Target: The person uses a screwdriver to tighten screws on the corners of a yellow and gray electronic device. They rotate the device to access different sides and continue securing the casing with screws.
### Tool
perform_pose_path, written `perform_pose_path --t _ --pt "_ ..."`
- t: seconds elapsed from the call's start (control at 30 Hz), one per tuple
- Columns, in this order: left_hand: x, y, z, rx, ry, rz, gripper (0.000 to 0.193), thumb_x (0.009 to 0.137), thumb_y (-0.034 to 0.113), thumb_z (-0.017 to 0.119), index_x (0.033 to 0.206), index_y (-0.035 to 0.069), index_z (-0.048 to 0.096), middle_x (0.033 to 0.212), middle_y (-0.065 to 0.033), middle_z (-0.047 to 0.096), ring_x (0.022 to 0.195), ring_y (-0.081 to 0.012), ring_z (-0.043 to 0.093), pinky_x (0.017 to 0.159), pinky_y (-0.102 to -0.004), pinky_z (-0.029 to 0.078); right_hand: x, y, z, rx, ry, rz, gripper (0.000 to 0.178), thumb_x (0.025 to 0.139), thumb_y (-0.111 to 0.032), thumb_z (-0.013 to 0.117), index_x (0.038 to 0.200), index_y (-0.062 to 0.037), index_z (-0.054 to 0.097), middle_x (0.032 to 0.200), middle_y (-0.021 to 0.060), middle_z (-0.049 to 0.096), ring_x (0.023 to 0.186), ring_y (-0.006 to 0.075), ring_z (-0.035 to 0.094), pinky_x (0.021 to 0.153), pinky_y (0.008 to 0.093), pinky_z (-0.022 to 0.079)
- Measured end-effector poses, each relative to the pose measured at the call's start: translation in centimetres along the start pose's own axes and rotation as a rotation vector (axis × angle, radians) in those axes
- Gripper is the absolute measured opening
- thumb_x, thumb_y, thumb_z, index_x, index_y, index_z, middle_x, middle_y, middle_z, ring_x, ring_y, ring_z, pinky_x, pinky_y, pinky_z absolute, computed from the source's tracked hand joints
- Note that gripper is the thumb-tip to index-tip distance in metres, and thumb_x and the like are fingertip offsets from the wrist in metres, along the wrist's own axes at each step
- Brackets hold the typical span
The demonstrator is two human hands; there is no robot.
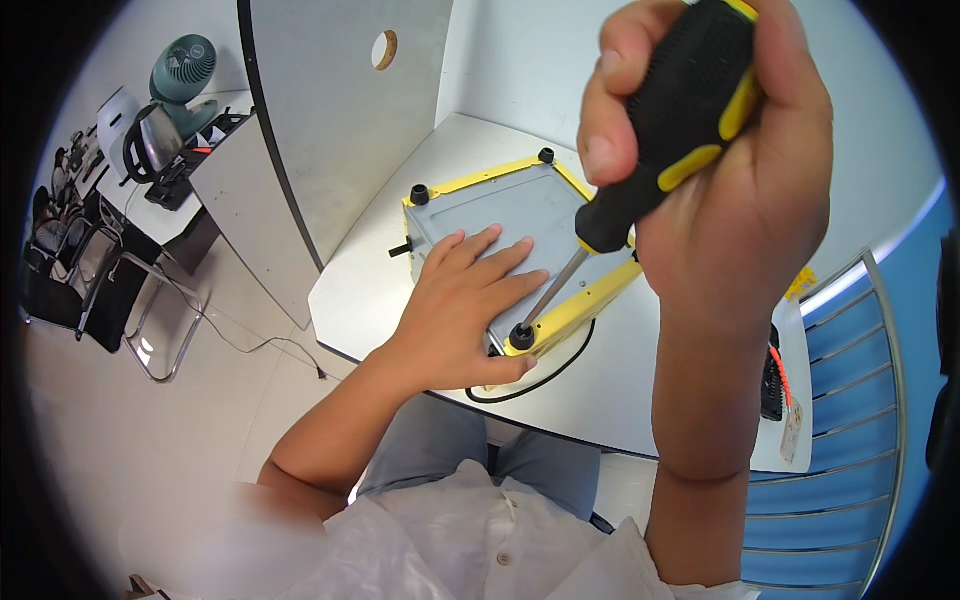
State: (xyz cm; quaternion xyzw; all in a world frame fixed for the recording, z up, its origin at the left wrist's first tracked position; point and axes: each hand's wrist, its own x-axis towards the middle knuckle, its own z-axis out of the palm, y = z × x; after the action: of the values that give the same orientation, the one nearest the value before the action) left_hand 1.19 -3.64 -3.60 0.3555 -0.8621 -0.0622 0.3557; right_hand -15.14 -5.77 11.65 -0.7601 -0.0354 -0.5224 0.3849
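Observation:
My right hand (740, 170) is wrapped round the black and yellow handle of a screwdriver (672, 110). The screwdriver's shaft slants down to the left, and its tip goes into a black rubber foot (522, 336) at the near corner of a flat appliance. That appliance (480, 200) has a grey panel facing up and a yellow frame with black feet at its corners. My left hand (470, 310) lies spread on the grey panel, its thumb beside the near foot. A black cable (560, 378) curves out at the appliance's near side. The screw inside the foot is hidden.
The white table (370, 290) carries the appliance; a grey partition (350, 120) stands at its left. Near the right edge lie a black item (771, 385) and an orange-handled tool (782, 365). Metal rails (840, 430) run beyond it. Farther left are a kettle (155, 140) and a fan (184, 68).

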Motion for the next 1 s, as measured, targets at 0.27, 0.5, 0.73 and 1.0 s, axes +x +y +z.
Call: perform_pose_path --t 0.27,0.5,0.73,1.0 --pt "0.1 -0.1 0.3 0.002 0.009 -0.012 0.071 0.058 0.042 0.071 0.122 0.012 0.063 0.14 -0.0129 0.05 0.134 -0.0389 0.038 0.11 -0.0541 0.022 -1.2 -2.9 -0.7 -0.073 -0.074 -0.016 0.047 0.103 -0.041 0.029 0.133 -0.007 0.043 0.095 0.0114 0.051 0.058 0.0139 0.049 0.05 0.0267 0.042" --pt "0.0 -0.2 0.2 -0.007 0.008 -0.02 0.07 0.059 0.042 0.072 0.122 0.014 0.064 0.141 -0.0127 0.05 0.134 -0.0382 0.037 0.11 -0.0534 0.022 -1.5 -3.6 0.0 -0.175 -0.105 -0.014 0.041 0.103 -0.039 0.03 0.129 -0.0115 0.045 0.092 0.0081 0.05 0.054 0.0109 0.048 0.044 0.0251 0.042" --pt "0.2 0.0 -0.4 -0.022 -0.033 0.016 0.058 0.069 0.052 0.071 0.117 0.019 0.067 0.14 -0.0191 0.048 0.135 -0.0431 0.034 0.111 -0.0572 0.018 -2.8 -5.0 0.8 -0.23 0.0 0.009 0.035 0.103 -0.039 0.033 0.122 -0.0139 0.048 0.091 0.0051 0.048 0.054 0.009 0.049 0.045 0.0242 0.041" --pt "0.2 0.2 -0.3 -0.024 -0.038 0.028 0.051 0.07 0.05 0.067 0.111 0.02 0.069 0.141 -0.0132 0.05 0.135 -0.0425 0.035 0.109 -0.0598 0.014 -5.4 -5.2 1.3 -0.159 0.293 -0.094 0.03 0.1 -0.032 0.043 0.115 -0.0071 0.05 0.089 0.0057 0.049 0.054 0.0091 0.049 0.045 0.0226 0.041"
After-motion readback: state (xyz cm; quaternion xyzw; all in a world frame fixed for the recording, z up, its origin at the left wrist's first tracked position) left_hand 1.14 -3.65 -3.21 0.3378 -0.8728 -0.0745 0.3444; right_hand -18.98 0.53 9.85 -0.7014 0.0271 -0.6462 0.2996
